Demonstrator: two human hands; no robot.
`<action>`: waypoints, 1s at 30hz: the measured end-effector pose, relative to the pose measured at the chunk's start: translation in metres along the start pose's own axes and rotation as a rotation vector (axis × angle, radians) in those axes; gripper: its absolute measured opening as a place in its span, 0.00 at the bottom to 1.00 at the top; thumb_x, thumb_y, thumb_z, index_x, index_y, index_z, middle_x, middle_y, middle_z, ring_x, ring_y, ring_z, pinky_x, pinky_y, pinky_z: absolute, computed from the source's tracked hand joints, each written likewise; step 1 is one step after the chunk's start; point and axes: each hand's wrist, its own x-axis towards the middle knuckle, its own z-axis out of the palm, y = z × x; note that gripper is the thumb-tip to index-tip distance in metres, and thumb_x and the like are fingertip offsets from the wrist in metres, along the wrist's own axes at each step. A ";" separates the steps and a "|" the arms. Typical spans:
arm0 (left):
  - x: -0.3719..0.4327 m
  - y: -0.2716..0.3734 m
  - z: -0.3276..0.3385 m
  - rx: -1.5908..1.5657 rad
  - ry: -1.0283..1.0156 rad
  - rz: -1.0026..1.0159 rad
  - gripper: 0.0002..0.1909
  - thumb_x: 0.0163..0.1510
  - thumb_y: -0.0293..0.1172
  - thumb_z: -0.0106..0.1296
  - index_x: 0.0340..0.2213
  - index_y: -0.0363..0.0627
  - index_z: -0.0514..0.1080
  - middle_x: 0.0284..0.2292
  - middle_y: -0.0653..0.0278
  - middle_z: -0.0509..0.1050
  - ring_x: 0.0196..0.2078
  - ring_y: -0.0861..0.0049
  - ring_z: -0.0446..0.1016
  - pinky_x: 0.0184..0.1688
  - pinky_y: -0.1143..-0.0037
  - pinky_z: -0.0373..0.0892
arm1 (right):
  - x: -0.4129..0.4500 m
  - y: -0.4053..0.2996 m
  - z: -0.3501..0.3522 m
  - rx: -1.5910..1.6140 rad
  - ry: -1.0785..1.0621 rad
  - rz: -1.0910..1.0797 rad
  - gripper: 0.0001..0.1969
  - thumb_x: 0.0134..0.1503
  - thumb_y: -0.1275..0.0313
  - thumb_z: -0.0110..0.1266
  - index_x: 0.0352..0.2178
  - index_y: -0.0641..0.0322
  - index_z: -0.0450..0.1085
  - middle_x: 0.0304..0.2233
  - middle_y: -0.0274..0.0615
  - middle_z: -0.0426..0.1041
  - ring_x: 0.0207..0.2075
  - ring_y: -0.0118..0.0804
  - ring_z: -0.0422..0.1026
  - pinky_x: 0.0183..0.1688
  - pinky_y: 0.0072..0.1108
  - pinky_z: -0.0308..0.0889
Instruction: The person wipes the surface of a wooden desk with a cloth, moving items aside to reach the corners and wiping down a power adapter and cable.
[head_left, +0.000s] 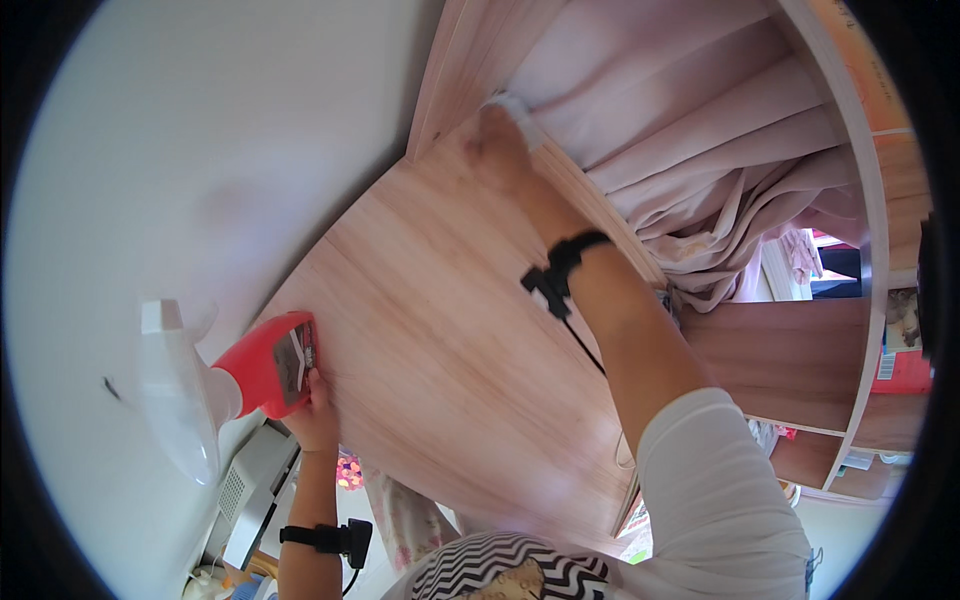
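Observation:
My left hand (318, 417) grips the lower end of a red spray bottle (259, 364). The bottle lies tilted over the left side of a wood-grain desktop (450, 322), its white trigger head (180, 397) pointing toward the wall; a dark label shows on its side. At the far corner, my right hand (501, 150) is slightly blurred and rests against a white cloth (517, 112). That cloth is partly hidden by the hand, at the meeting of the desktop, an upright wooden panel (465, 75) and a pink curtain (675, 150). Black straps with small devices circle both forearms.
A white wall (247, 165) borders the desktop on the left. Wooden shelves (772, 360) stand at the right, holding several items. A grey-white appliance (255, 480) is below my left hand. A cable (583, 345) trails from the right wrist strap.

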 end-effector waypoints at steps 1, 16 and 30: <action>-0.002 -0.001 0.002 0.022 0.018 -0.018 0.19 0.47 0.22 0.48 0.41 0.28 0.59 0.42 0.53 0.65 0.43 0.68 0.65 0.47 0.73 0.60 | -0.017 -0.010 0.003 0.119 -0.085 0.012 0.28 0.46 0.67 0.46 0.47 0.74 0.54 0.48 0.59 0.55 0.52 0.53 0.53 0.55 0.30 0.47; -0.001 -0.003 0.005 0.046 0.028 0.054 0.17 0.49 0.23 0.46 0.41 0.30 0.60 0.41 0.55 0.66 0.41 0.71 0.66 0.45 0.75 0.61 | -0.019 -0.023 0.007 -0.063 -0.125 0.039 0.30 0.47 0.60 0.48 0.50 0.66 0.53 0.54 0.58 0.47 0.56 0.53 0.46 0.56 0.33 0.42; 0.007 -0.001 0.000 0.095 0.060 0.150 0.15 0.48 0.26 0.47 0.38 0.30 0.63 0.36 0.54 0.69 0.38 0.71 0.67 0.42 0.74 0.62 | -0.216 0.000 -0.064 -0.184 -0.221 -0.027 0.28 0.52 0.62 0.41 0.54 0.57 0.48 0.56 0.53 0.44 0.58 0.51 0.41 0.56 0.37 0.41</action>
